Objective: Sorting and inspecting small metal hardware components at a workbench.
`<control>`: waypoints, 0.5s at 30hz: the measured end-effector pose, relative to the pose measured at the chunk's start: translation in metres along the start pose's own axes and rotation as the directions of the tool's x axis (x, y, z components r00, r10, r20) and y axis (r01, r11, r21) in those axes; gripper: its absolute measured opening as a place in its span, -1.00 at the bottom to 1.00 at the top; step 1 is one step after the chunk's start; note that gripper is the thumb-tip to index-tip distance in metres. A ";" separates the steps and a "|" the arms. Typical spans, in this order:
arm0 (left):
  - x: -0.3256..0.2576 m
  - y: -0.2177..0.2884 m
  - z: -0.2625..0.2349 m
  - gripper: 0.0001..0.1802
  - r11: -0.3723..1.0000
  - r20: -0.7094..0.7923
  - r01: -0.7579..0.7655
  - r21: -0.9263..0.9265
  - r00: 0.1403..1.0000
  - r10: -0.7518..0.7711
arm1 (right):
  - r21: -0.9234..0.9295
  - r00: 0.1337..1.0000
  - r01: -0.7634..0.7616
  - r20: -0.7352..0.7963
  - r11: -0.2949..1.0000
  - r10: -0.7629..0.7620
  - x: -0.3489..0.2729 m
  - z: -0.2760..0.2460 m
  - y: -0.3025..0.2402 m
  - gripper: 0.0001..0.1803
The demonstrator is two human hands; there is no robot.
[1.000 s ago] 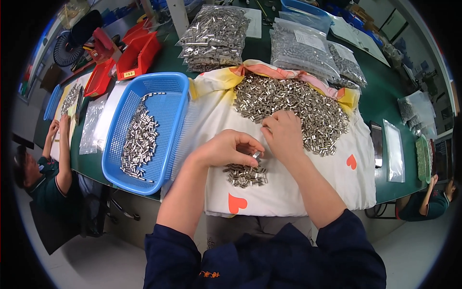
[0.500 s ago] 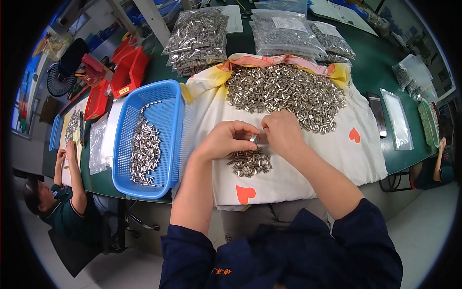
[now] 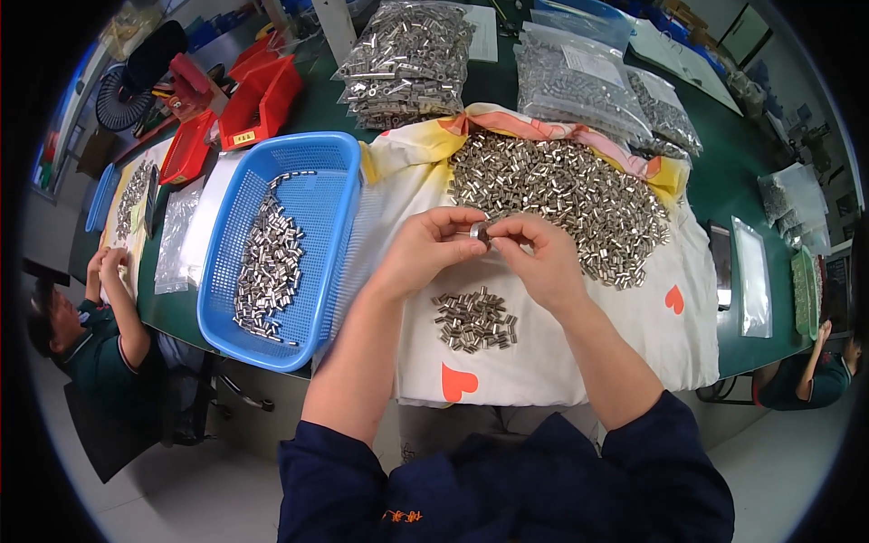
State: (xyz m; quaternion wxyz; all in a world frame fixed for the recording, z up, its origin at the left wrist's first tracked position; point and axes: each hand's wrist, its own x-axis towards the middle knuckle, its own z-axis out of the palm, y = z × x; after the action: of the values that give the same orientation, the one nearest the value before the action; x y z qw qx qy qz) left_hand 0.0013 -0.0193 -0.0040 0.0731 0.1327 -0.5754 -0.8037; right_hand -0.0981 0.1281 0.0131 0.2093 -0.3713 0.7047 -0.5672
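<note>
My left hand pinches a short, shiny metal ring between thumb and fingers. Close against its other side, my right hand has thumb and forefinger pressed together; whatever they hold is too small or hidden to make out. Both hands are above a white cloth printed with red hearts. Just below them lies a small heap of short metal sleeves. Beyond my fingers spreads a much larger pile of similar metal sleeves.
To the left stands a blue plastic basket with more metal pieces inside. Clear bags of metal parts line the back. Red bins sit at the far left. A phone-like dark object lies right. Co-workers sit at both sides.
My right hand has come back from the edge of the large pile to meet the left at the ring. The small heap, partly covered before, now shows fully. The whole view has shifted slightly.
</note>
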 end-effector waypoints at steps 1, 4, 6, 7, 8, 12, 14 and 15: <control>0.000 0.001 0.001 -0.62 1.000 0.013 -0.006 0.011 1.000 0.006 | -0.017 0.998 0.055 -0.003 0.998 -0.055 0.001 -0.001 0.000 -0.87; 0.001 0.002 0.002 -0.61 0.998 0.014 0.008 0.068 1.000 -0.009 | -0.048 0.997 0.083 0.007 0.995 -0.083 0.003 -0.006 -0.001 -0.89; 0.001 0.000 0.002 -0.61 0.993 0.003 0.037 0.110 0.999 -0.037 | -0.061 0.999 0.047 0.018 0.997 -0.046 0.001 -0.007 -0.002 -0.90; 0.001 -0.002 0.002 -0.61 0.996 0.014 0.014 0.090 1.000 -0.015 | -0.102 0.999 0.045 0.024 0.994 -0.043 0.000 -0.007 -0.003 -0.91; 0.001 -0.003 0.003 -0.61 0.998 0.026 -0.009 0.069 1.000 0.007 | -0.145 0.999 0.042 0.029 0.988 -0.039 -0.001 -0.007 -0.005 -0.91; 0.001 0.001 0.007 -0.62 0.991 0.000 -0.009 0.132 1.000 0.009 | -0.352 0.965 0.243 -0.005 0.904 -0.261 -0.002 -0.002 -0.003 -0.92; 0.001 0.002 0.008 -0.63 0.979 -0.023 0.007 0.204 1.000 -0.002 | -0.467 0.917 0.345 -0.018 0.814 -0.399 -0.003 0.002 0.000 -0.91; 0.001 0.001 0.008 -0.63 0.980 -0.031 0.007 0.201 1.000 -0.001 | -0.464 0.917 0.349 -0.011 0.814 -0.400 -0.003 0.004 0.001 -0.91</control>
State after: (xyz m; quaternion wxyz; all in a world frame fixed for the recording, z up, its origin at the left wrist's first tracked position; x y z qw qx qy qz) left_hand -0.0024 -0.0130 -0.0006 0.0665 0.1526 -0.6522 -0.7395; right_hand -0.0934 0.1277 0.0109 -0.0373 -0.5099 0.7403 -0.4365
